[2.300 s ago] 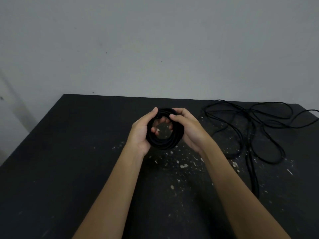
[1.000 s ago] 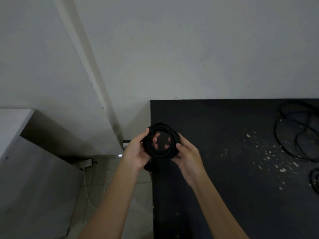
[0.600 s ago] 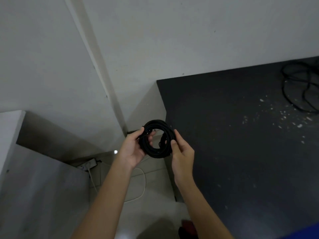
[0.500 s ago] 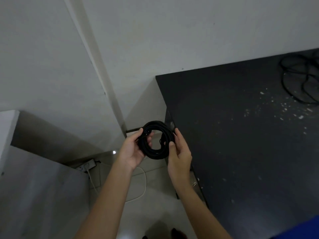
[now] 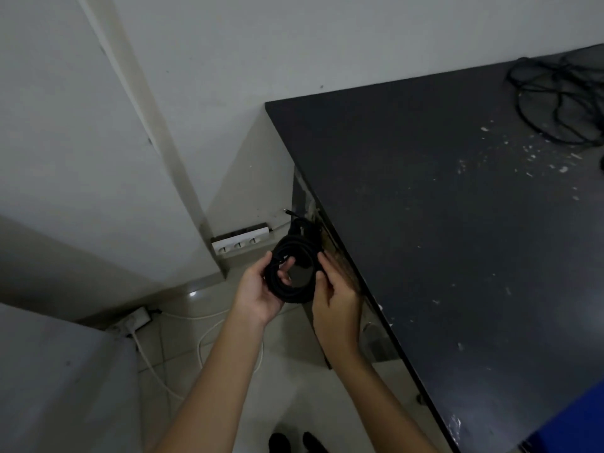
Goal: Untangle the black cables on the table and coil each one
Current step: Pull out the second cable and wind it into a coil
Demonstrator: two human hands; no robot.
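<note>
A black cable wound into a round coil (image 5: 292,292) hangs in the air beyond the left edge of the black table (image 5: 441,230), over the floor. My left hand (image 5: 258,294) grips the coil's left side, fingers through its middle. On the coil's right side my right hand (image 5: 333,297) holds the rim between thumb and fingers. A loose tangle of black cable (image 5: 555,103) lies on the table at the far right corner.
White power strips sit against the wall (image 5: 240,245) and on the floor (image 5: 132,322), with white cords (image 5: 209,335) trailing over the tiles. A grey cabinet (image 5: 58,387) stands at the lower left. Pale flecks dot the tabletop.
Both hands have carried the coil from above the table's middle leftward, past its left edge and lower toward the floor. The view has swung left and down with them.
</note>
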